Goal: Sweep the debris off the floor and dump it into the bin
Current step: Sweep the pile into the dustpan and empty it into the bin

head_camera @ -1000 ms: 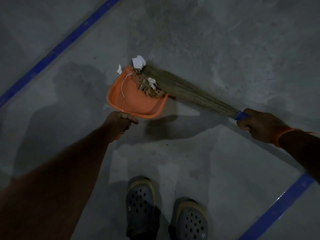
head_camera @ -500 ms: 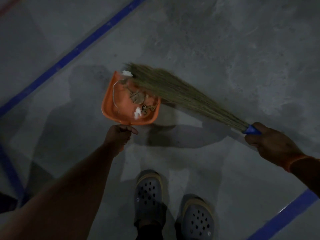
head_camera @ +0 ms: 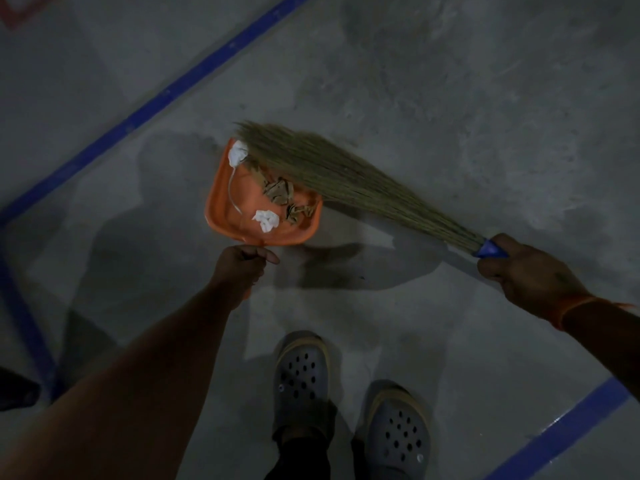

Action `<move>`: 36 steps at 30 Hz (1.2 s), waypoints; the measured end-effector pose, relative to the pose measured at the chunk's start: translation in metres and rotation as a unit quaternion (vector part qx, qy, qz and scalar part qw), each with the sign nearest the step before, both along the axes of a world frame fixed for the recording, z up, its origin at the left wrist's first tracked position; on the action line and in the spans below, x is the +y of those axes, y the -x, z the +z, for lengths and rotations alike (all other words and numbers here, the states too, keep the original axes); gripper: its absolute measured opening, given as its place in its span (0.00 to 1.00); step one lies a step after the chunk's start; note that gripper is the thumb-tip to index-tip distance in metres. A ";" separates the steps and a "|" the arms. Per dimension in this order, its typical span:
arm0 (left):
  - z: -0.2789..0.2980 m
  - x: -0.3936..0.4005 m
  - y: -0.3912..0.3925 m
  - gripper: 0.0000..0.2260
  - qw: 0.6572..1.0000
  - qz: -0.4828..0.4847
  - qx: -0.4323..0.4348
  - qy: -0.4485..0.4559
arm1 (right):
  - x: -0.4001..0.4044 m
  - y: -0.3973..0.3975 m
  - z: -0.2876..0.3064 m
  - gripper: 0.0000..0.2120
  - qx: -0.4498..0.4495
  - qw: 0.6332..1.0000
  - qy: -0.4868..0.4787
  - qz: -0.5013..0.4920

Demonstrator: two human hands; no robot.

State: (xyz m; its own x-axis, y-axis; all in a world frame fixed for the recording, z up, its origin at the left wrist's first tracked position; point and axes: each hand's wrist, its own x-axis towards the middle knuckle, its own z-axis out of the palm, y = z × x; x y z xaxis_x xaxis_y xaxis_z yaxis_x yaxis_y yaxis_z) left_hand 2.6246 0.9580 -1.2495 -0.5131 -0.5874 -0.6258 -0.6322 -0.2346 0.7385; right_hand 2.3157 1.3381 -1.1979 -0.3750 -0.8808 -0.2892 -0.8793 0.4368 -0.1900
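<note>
While the left hand [head_camera: 242,265] grips the dustpan [head_camera: 221,209] handle, debris [head_camera: 277,195] lies inside. Right hand [head_camera: 519,271] clasps the broom [head_camera: 346,174] (bristles across the pan's open edge); bare floor [head_camera: 450,98] surrounds.

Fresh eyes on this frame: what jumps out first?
The orange dustpan at centre, bright against the dim grey floor, held by the left hand at its near edge and loaded with white paper scraps and brown debris. Next, the grass broom, slanting from the right hand up across the pan's far right side. Blue floor lines frame the scene.
</note>
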 end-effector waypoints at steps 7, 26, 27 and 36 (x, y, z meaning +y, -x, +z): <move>0.011 0.002 -0.010 0.12 1.000 0.016 0.013 0.004 | 0.003 -0.012 0.003 0.09 -0.012 0.999 -0.015 -0.040; -0.015 -0.056 -0.061 0.15 0.995 -0.024 -0.096 0.006 | -0.138 0.057 -0.027 0.07 -0.006 0.997 -0.062 -0.048; -0.017 -0.062 -0.060 0.17 0.994 -0.026 -0.104 0.004 | -0.147 0.063 -0.030 0.08 -0.009 0.997 -0.066 -0.039; -0.019 -0.094 -0.033 0.16 0.989 -0.076 -0.131 0.002 | -0.176 0.072 -0.054 0.16 -0.055 0.987 -0.149 0.013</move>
State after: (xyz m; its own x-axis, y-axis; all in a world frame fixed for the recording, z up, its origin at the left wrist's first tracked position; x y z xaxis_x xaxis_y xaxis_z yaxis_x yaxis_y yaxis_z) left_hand 2.6576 0.8638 -1.2690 -0.4162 -0.5190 -0.7466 -0.8291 -0.1206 0.5459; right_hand 2.2434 1.1624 -1.2518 -0.3058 -0.7593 -0.5744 -0.8722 0.4654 -0.1508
